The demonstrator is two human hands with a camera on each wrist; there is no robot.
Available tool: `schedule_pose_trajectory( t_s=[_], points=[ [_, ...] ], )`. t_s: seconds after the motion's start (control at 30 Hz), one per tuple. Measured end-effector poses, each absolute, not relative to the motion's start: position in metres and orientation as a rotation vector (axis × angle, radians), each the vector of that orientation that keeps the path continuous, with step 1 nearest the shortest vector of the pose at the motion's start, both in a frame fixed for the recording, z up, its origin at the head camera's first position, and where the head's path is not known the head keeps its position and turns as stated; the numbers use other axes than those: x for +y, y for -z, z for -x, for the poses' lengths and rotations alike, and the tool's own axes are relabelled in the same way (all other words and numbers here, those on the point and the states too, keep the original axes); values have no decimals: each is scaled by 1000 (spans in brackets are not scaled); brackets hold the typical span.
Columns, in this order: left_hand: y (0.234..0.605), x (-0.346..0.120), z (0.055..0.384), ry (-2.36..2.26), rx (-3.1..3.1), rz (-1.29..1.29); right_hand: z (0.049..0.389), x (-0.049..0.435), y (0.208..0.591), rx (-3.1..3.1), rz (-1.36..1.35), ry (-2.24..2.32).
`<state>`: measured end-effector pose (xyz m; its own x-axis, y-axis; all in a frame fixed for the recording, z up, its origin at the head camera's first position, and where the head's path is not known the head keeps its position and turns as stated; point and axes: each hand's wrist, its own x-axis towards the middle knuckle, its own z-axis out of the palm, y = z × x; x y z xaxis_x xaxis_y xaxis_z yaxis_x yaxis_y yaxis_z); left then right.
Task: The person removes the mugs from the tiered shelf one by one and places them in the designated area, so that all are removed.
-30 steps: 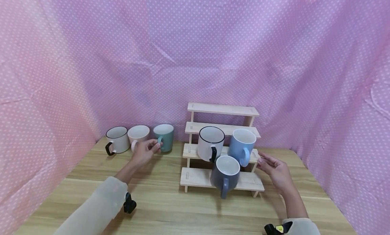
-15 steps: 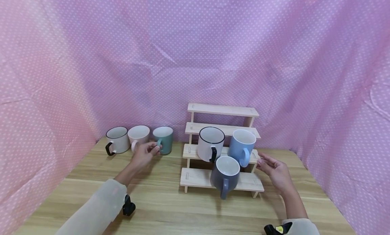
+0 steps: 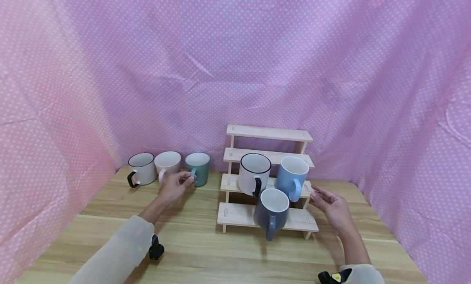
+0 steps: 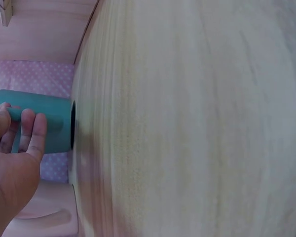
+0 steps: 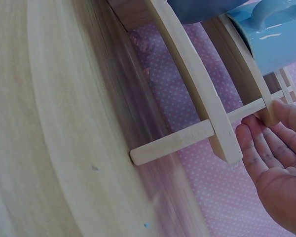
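Observation:
My left hand (image 3: 173, 187) pinches the handle of a teal mug (image 3: 202, 172) that stands upright at the back of the table. In the left wrist view, thumb and fingers meet at that mug's handle (image 4: 17, 114). My right hand (image 3: 334, 210) holds the right end of a tier of the stepped wooden display rack (image 3: 239, 213); the right wrist view has the thumb (image 5: 288, 114) against the board's end, fingers beneath. On that tier stand a white mug with black rim (image 3: 251, 179) and a light blue mug (image 3: 287, 178). A dark grey mug (image 3: 265, 215) sits on the lowest tier.
Left of the teal mug stand a pale pink mug (image 3: 165, 165) and a white mug with a black handle (image 3: 146, 174), close together. Behind the wooden table (image 3: 206, 255) hangs a pink dotted cloth (image 3: 228, 63), which also runs along both sides.
The teal mug has shifted very slightly toward me, with my left hand still at its handle. My right hand and the rack have barely moved.

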<state>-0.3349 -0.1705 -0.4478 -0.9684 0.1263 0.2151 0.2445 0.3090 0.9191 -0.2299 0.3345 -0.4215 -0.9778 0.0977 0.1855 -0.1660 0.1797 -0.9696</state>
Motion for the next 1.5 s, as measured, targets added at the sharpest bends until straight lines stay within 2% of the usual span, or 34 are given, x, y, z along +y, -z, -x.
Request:
schedule_pose_trajectory(
  t_s=[0.67,1.17,1.33,1.5],
  points=[
    [450,-176,337,1621,-2542,393,230,331,418,-2262,-33,-1871],
    [448,-177,335,1775,-2538,374,229,333,420,-2260,-42,-1875],
    [437,-180,334,1782,-2521,327,229,333,422,-2255,-54,-1887],
    [411,-182,334,1716,-2560,236,228,333,419,-2240,-62,-1884]
  ],
)
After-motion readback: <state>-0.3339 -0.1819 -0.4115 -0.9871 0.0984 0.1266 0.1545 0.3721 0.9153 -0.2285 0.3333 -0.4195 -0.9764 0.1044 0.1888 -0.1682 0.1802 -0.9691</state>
